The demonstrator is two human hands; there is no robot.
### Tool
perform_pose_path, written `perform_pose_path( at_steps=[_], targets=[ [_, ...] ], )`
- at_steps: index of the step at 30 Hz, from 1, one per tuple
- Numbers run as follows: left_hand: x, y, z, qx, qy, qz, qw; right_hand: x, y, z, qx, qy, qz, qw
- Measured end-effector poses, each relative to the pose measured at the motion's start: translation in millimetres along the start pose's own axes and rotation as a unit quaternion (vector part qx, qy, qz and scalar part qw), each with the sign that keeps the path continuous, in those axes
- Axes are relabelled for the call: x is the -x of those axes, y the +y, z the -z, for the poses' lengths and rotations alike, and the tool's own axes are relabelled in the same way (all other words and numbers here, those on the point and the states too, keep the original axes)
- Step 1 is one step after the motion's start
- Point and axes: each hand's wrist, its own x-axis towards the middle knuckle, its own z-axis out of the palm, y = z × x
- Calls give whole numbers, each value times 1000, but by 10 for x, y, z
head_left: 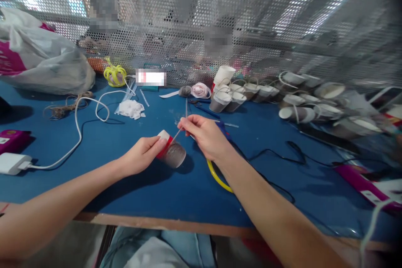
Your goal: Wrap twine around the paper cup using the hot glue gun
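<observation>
My left hand (144, 153) is closed around the red upper part of a small paper cup (175, 155), which is tilted on its side above the blue table. Grey cord-like wrapping covers the cup's lower part, and its base faces right. My right hand (205, 138) pinches a thin greyish cord (178, 133) between thumb and fingers. One stretch of this cord runs down to the cup, by the edge of the red band; another stretch sticks up beyond my fingertips. Under my right forearm a yellow curved piece (216, 179) shows, partly hidden.
Grey cups with handles (220, 104) stand at the back right, near stacked white cups (224, 76). White scraps (132, 109), a white cable (80, 134) and a plastic bag (47, 63) lie left. A perforated metal screen (176, 21) rises behind. Black cable (266, 150) lies right.
</observation>
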Motion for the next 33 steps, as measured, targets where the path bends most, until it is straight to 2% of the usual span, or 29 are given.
perform_pose_path(
  at_steps=[7, 15, 26, 33],
  targets=[
    [-24, 47, -21, 58, -12, 44, 997, 126, -28, 54, 43, 40, 31, 998],
    [-43, 53, -16, 68, -14, 74, 995, 162, -15, 109, 63, 31, 72, 995],
    [38, 60, -38, 69, -44, 33, 996, 136, 42, 113, 176, 53, 48, 982],
    [75, 60, -24, 44, -48, 1, 998, 117, 78, 101, 195, 21, 45, 980]
  ],
)
